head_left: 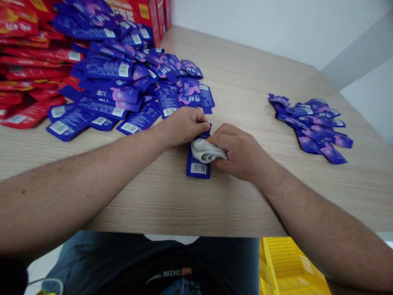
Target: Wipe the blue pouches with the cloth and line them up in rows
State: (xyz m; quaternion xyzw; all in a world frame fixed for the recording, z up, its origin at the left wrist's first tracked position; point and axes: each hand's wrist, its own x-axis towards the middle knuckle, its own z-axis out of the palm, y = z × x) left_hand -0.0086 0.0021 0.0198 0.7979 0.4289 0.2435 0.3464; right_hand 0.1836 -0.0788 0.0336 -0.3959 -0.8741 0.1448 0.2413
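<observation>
My left hand (181,128) pinches the top end of a blue foil sachet (198,169) lying on the wooden tabletop. My right hand (239,152) grips a crumpled pale grey cloth (206,150) and presses it onto the sachet's middle. The two hands nearly touch, and they hide the sachet's upper part. Its barcode end shows below the cloth. Just beyond my left hand spreads a loose heap of similar blue-purple sachets (123,80). A smaller group of these sachets (310,126) lies to the right of my right hand.
Red sachets (30,69) are heaped at the far left of the light wood table (172,205). Red cartons (138,12) stand against the white wall at the back. A yellow perforated crate (288,266) sits on the floor below the table's near edge, by my lap.
</observation>
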